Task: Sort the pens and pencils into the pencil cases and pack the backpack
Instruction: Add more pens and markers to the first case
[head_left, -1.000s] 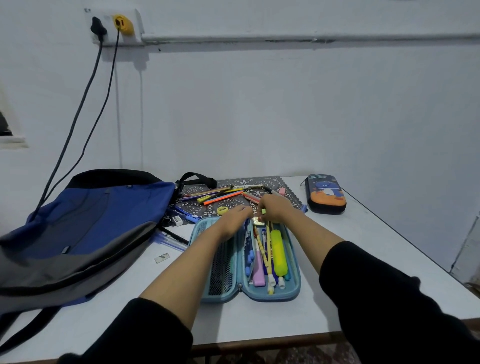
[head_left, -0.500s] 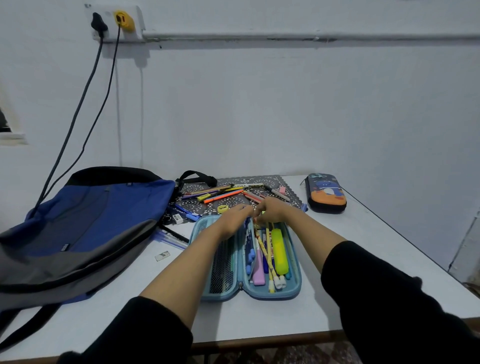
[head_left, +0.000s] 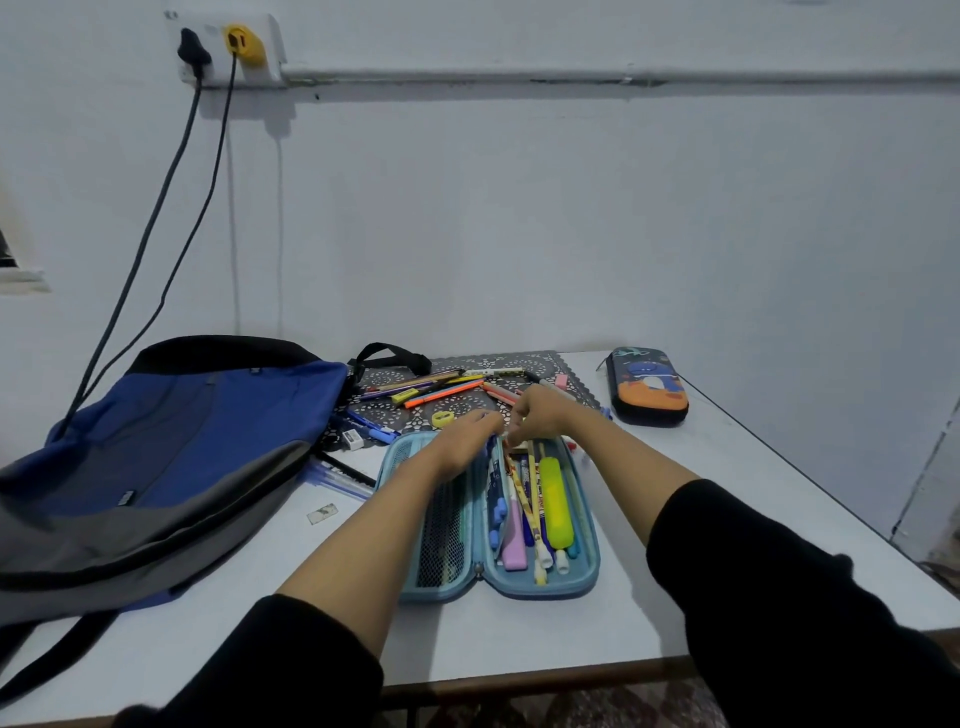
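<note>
An open light-blue pencil case (head_left: 592, 564) lies on the white table (head_left: 675, 519) in front of me. Its right half holds several pens, a yellow highlighter (head_left: 555, 512) and a pink eraser. Both hands meet at the case's far end. My right hand (head_left: 540, 413) pinches the top of a yellow patterned pencil (head_left: 522, 499) that lies slanted in the case. My left hand (head_left: 465, 439) touches the tops of the blue pens beside it with its fingertips. Loose pens and pencils (head_left: 441, 391) lie on a dark patterned mat (head_left: 524, 359) behind. A blue-grey backpack (head_left: 171, 457) lies at the left.
A shut dark pencil case with an orange print (head_left: 649, 392) sits at the back right. A yellow sharpener (head_left: 442, 418), a white eraser (head_left: 353, 440) and blue pens (head_left: 370, 425) lie near the mat's front. Two cables hang down the wall behind the backpack.
My right hand has moved left over the case's far end and now meets my left hand's fingertips. The yellow pencil has tilted to a slant in the case.
</note>
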